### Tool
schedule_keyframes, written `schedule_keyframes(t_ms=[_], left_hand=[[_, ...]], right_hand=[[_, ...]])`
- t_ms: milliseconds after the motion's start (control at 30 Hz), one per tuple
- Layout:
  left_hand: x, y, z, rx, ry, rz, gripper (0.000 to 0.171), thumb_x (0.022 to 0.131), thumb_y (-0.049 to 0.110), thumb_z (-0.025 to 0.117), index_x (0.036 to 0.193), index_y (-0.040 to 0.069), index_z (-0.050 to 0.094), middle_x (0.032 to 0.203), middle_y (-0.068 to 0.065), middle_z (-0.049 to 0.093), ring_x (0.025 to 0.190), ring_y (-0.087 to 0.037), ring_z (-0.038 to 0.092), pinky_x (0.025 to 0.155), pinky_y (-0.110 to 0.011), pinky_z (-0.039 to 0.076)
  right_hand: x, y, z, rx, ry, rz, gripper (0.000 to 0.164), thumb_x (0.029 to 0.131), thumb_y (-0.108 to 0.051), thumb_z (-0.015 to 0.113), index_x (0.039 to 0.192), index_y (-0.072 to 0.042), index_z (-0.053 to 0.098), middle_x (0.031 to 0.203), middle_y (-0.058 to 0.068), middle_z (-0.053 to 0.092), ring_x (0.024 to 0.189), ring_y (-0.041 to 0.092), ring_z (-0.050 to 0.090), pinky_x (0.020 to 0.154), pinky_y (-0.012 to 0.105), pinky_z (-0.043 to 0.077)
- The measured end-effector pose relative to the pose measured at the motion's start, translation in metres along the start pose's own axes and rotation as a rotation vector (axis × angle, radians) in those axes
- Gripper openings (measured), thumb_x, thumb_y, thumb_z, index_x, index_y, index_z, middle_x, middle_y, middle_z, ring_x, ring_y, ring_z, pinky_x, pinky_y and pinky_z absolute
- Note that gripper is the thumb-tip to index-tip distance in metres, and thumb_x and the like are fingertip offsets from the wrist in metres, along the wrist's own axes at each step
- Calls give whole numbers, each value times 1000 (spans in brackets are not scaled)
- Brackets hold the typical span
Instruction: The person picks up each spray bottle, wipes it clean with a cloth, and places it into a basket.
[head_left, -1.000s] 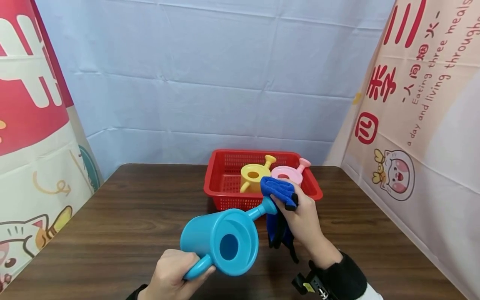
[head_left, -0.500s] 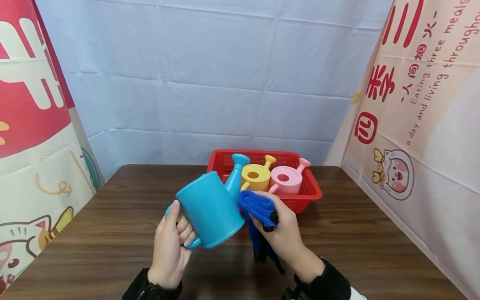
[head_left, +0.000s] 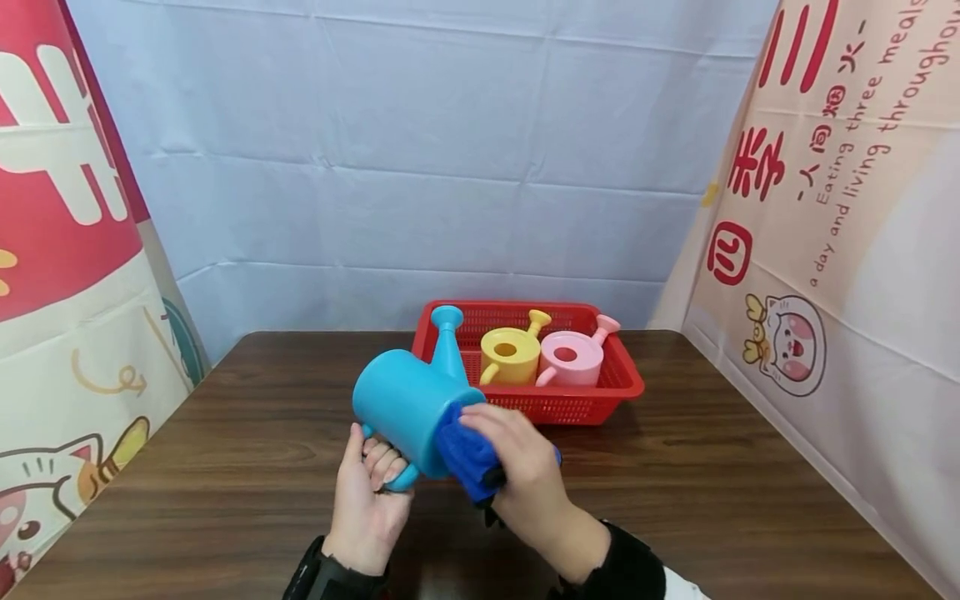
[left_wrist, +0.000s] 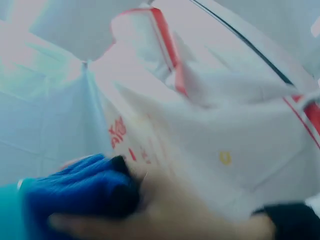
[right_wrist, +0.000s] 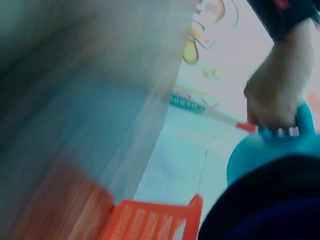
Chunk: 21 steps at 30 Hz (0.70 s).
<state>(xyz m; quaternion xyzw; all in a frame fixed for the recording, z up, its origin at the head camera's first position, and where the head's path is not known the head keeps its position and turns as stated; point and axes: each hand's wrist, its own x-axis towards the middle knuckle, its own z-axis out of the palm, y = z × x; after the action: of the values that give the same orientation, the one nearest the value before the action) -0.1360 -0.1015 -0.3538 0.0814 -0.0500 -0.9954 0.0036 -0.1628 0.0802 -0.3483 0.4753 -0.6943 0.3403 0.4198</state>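
A blue watering can (head_left: 405,404) is held tilted on its side over the table, its spout pointing away and its base turned to the right. My left hand (head_left: 371,492) grips its handle with curled fingers. My right hand (head_left: 528,483) holds a bunched blue cloth (head_left: 467,450) with black edging against the can's base. In the left wrist view the same cloth (left_wrist: 80,192) lies under the right hand's fingers, beside the can's edge (left_wrist: 10,212). The right wrist view shows the left hand (right_wrist: 280,95) on the handle, above the dark cloth edge.
Behind the can stands a red plastic basket (head_left: 592,408) holding a yellow watering can (head_left: 510,358) and a pink watering can (head_left: 572,360). The dark wooden table (head_left: 225,467) is bordered by a pale blue cloth backdrop (head_left: 420,167) and printed side curtains (head_left: 825,333).
The watering can has turned from showing its open top to showing its side and base, spout now pointing away. The right hand has brought the cloth from the spout to the base.
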Motion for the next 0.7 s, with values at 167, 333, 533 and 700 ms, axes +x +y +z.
schedule_keyframes(t_ms=[167, 333, 533, 700], left_hand=[[-1, -7, -5, -174, -30, -46, 45, 98, 43, 35, 65, 13, 30, 51, 2, 24, 40, -12, 25, 45, -22, 27], [-3, -10, -11, -242, -60, -114, 49, 98, 44, 34, 61, 14, 28, 52, 4, 20, 41, -12, 26, 45, -24, 29], [-3, -17, -16, -209, -37, -143, 49, 99, 44, 29, 60, 15, 26, 54, 6, 17, 41, -12, 26, 45, -25, 29], [-4, -20, -20, -214, -8, -130, 51, 99, 45, 27, 59, 14, 28, 52, 4, 20, 41, -13, 27, 46, -25, 28]], right_hand=[[1, -16, 11, -119, -35, -200, 41, 81, -20, 73, 116, -4, 60, 117, 8, 61, 101, 22, 60, 86, 35, 49], [7, -19, 9, -178, -38, -254, 42, 79, -23, 74, 115, -7, 61, 115, 6, 63, 99, 20, 61, 85, 33, 49], [20, -14, -2, -146, -21, -161, 48, 73, -15, 79, 116, -5, 60, 116, 8, 62, 101, 23, 60, 84, 37, 50], [28, -6, -5, -162, -13, -41, 66, 58, -1, 86, 117, -4, 58, 115, 9, 62, 101, 23, 60, 85, 39, 49]])
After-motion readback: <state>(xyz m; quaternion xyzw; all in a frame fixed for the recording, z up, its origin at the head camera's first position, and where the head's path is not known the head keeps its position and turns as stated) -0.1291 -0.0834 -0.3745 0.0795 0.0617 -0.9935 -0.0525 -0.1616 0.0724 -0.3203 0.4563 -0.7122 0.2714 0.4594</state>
